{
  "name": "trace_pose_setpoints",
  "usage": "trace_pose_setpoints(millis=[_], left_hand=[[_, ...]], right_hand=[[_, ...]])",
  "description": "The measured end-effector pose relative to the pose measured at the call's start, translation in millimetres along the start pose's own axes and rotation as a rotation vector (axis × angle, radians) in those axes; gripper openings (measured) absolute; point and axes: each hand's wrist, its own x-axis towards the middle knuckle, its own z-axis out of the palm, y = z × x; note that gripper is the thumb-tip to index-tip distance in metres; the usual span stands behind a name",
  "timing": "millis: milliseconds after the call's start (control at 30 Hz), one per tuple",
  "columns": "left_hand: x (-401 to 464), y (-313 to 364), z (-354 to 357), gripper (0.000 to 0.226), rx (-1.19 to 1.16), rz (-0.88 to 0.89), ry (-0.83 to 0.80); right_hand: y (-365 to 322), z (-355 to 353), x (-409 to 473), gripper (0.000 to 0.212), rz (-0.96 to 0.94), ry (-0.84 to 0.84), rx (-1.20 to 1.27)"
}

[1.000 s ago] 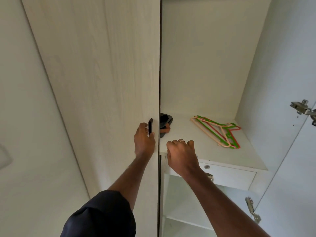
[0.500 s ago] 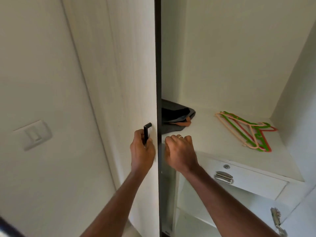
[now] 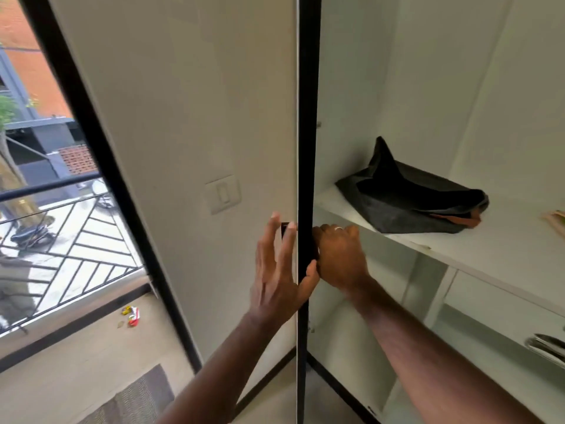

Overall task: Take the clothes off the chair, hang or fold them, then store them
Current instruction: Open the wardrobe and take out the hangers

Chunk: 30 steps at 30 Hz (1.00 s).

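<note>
Clothes here mean the dark folded garment (image 3: 409, 197) on the wardrobe shelf (image 3: 477, 249), at about two o'clock from our hands, its long axis running left to right along the shelf. Between us and it stands the door edge (image 3: 305, 179). Our left hand (image 3: 279, 270) lies wide and flat on the door's outer face; our right hand (image 3: 339, 255), the nearer to the garment, curls round the edge from inside.

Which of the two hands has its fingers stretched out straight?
The left hand: its fingers lie straight against the outside of the door, over the handle. The right hand is curled round the door's edge instead.
</note>
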Motion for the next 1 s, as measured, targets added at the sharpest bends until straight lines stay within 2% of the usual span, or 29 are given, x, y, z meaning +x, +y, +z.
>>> trace_pose_setpoints(millis=[67, 133, 300, 467, 633, 800, 900, 1000], left_hand=[[-1, -19, -17, 0.078, 0.229, 0.163, -0.051], [-6, -41, -34, 0.074, 0.386, 0.256, -0.117], [-6, -95, -70, 0.074, 0.6, 0.186, -0.165], [-1, -153, -104, 0.073, 0.678, 0.163, -0.215], [11, -195, -128, 0.089, 0.653, 0.076, -0.293], [34, -217, -136, 0.089, 0.66, -0.038, -0.473], [35, -219, -133, 0.084, 0.702, -0.033, -0.482], [28, -217, -127, 0.084, 0.678, -0.041, -0.424]], right_hand=[[-15, 9, 8, 0.012, 0.015, 0.054, 0.028], [-27, 17, 12, 0.017, 0.034, 0.088, 0.069], [-59, 33, 21, 0.03, 0.031, 0.154, 0.133], [-89, 47, 34, 0.032, -0.006, 0.152, 0.148], [-118, 54, 55, 0.034, -0.041, 0.14, 0.144], [-140, 57, 80, 0.034, -0.061, 0.104, 0.131], [-145, 61, 92, 0.035, -0.068, 0.113, 0.115], [-142, 63, 96, 0.034, -0.067, 0.15, 0.111]])
